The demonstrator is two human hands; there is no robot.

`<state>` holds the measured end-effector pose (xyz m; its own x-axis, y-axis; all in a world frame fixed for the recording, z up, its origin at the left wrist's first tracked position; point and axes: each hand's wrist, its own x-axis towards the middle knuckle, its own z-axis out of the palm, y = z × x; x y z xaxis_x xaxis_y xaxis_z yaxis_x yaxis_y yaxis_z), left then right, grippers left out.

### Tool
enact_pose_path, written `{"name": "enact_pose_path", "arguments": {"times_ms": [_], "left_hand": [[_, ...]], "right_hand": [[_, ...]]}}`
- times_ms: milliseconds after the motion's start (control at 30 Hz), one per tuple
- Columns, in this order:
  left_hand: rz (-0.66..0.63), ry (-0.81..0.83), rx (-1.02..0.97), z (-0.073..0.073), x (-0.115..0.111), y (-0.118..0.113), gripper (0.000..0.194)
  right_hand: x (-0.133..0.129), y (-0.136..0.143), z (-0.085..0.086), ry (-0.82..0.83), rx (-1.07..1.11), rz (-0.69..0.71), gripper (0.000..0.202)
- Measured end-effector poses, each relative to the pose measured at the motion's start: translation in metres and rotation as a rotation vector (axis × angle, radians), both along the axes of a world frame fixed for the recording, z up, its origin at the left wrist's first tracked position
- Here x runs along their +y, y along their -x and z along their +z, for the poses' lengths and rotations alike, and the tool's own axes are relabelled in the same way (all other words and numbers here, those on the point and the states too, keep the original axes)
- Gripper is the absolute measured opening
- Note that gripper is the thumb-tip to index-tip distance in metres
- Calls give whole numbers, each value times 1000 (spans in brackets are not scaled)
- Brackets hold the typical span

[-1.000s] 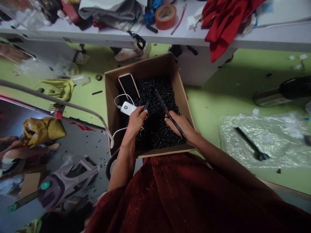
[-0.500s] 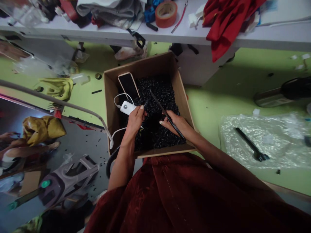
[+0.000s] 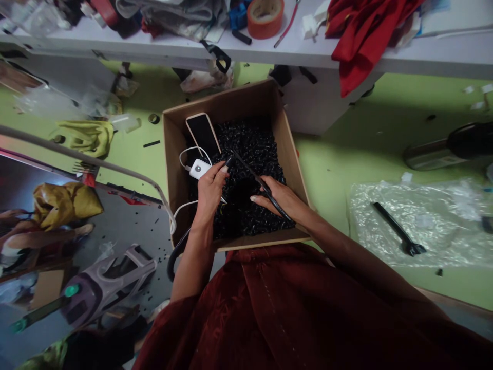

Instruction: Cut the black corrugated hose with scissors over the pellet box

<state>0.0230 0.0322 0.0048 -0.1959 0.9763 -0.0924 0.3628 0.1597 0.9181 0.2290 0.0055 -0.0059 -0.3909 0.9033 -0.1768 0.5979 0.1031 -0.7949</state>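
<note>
My left hand [image 3: 211,186] is closed, with thumb and finger pinching a short dark ribbed tube end [image 3: 230,160]. In my right hand [image 3: 278,198] lies a long thin black strip [image 3: 246,165], its near end running over the palm toward the wrist. The strip's far tip is close to the ribbed end; whether they touch I cannot tell. Both hands are above a cardboard box [image 3: 295,169] filled with small shiny black pieces [image 3: 250,133]. A phone [image 3: 204,132] leans inside the box, and a white power bank [image 3: 199,169] with a white cable is beside my left hand.
A black corrugated hose [image 3: 177,257] passes behind my left forearm. On the right, another black strip [image 3: 393,221] lies on clear plastic [image 3: 362,246], near a steel flask [image 3: 431,154]. A shelf [image 3: 308,56] holds orange tape [image 3: 265,18] and red cloth [image 3: 358,56]. Another person's leg [image 3: 50,236] shows at left.
My left hand has risen slightly, and the ribbed end shows more clearly. The far end of the strip has shifted left and a little down, toward it.
</note>
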Motion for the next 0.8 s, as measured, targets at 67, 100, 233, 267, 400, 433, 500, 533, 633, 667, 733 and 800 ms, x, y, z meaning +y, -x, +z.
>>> {"name": "enact_pose_path", "arguments": {"times_ms": [67,100,233,267,400,433,500,533,633,667,733,800], "left_hand": [[-6,-12,18,2,-1,-1,31],[-8,-19,31,2,-1,-1,31],[-27,-52,85,3,-3,-4,30],[-37,-63,98,3,-3,-4,31],[-78,-98,167,3,-5,-6,34],[-86,-103,186,3,-5,-6,34],[-101,-113,222,3,-5,-6,34],[-108,-120,241,4,-5,-7,33],[-133,-147,290,5,-6,-9,32],[-143,-154,304,5,-6,-10,32],[-166,-156,327,5,-6,-12,32],[-184,-149,345,6,-6,-14,33]], "right_hand": [[0,0,1,5,-6,16,60],[0,1,1,9,-7,24,61],[1,1,3,23,-13,42,63],[1,1,3,24,-17,45,63],[2,2,2,23,-37,56,62],[2,2,2,21,-37,56,61],[2,2,1,16,-30,55,60],[2,2,1,14,-26,54,60],[2,3,0,4,-17,57,58],[2,3,0,2,-15,58,57],[3,4,-1,1,-8,53,58],[3,4,-1,11,-4,42,58]]}}
